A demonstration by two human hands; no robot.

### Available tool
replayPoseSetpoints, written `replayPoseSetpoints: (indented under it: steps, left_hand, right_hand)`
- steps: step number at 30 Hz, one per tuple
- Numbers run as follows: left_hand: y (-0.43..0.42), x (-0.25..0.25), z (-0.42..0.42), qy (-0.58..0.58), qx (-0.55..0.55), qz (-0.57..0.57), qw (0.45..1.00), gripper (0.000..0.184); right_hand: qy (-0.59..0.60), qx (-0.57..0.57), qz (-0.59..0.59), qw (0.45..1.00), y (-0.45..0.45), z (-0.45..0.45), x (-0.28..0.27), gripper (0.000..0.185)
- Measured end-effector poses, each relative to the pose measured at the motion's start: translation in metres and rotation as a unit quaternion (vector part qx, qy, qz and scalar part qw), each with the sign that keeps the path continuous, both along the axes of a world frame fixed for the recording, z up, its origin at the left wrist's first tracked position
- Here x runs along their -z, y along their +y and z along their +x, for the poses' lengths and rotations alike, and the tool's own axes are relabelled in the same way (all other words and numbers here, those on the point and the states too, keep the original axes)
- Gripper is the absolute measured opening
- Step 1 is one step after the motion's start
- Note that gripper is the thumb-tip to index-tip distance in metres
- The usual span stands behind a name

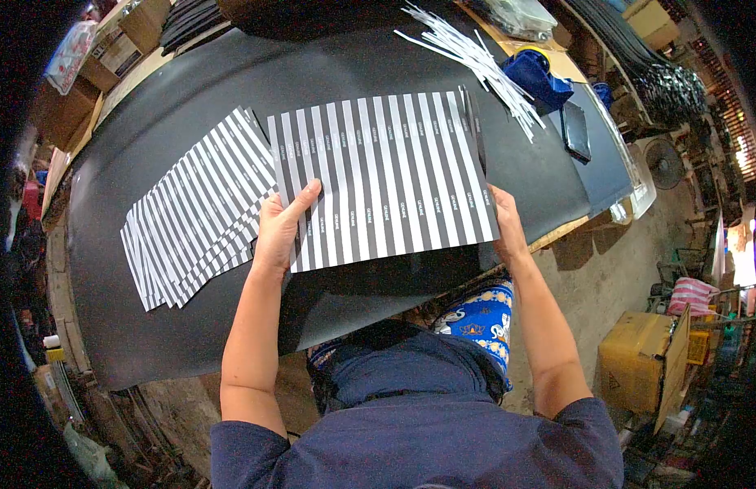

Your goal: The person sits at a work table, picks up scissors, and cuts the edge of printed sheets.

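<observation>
Between my two hands is a sheet with black and white stripes (386, 183), small lettering printed along its dark bands. My left hand (282, 228) grips its left edge, thumb on top and the other fingers hidden beneath. At the right edge my right hand (507, 222) holds on, fingers mostly behind the sheet. A dark strip shows along the sheet's upper right side; whether several sheets are held together I cannot tell. To the left, a fanned pile of similar striped sheets (198, 204) lies on the black table (337, 65), close to my left hand.
Loose white strips (476, 69) lie at the back right, beside a dark blue cloth-like item (539, 80) and a black phone (575, 130). Cardboard boxes (121, 49) stand at the back left. On the floor to the right are a carton (635, 359) and a fan (665, 161).
</observation>
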State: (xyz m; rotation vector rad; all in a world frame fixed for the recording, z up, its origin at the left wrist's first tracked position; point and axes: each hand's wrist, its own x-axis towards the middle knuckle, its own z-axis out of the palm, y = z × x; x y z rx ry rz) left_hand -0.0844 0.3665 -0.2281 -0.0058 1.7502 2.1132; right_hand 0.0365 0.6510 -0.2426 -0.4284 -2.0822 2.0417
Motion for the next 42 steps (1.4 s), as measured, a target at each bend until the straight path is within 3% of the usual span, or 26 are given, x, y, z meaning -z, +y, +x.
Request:
replayPoseSetpoints:
  steps: [15, 42]
  left_hand:
    - [-0.001, 0.004, -0.001, -0.005, 0.006, 0.028, 1.0, 0.026]
    - [0.0, 0.002, -0.001, 0.004, -0.002, 0.014, 1.0, 0.027]
  right_hand:
    - [-0.023, -0.009, 0.077, 0.997, 0.005, -0.002, -0.001, 0.039]
    - [0.009, -0.02, 0.055, 0.998, 0.003, -0.004, 0.001, 0.041]
